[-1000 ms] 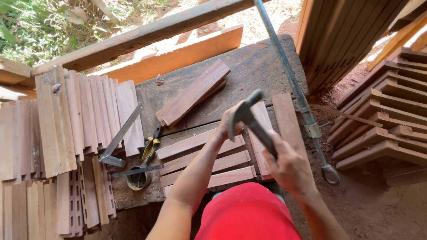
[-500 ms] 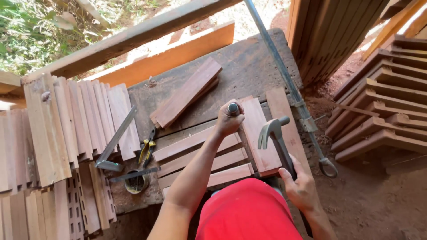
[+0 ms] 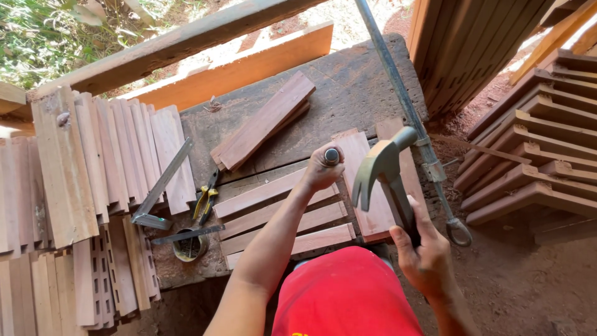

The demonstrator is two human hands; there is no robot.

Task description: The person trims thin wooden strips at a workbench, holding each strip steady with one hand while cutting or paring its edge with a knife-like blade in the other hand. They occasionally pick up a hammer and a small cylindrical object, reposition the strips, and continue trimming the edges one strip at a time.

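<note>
While the weathered, dark counter (image 3: 348,81) carries a slatted panel (image 3: 280,218) of smooth reddish wood strips, the claw hammer (image 3: 382,171) has swung back from its earlier strike position over the panel and now hangs raised beside it, suggesting another blow in a run of them. The right hand (image 3: 426,258) is clamped round its handle. The left hand (image 3: 320,169) is wrapped tightly round a round-topped metal punch (image 3: 332,155), upright on the panel's far edge.
</note>
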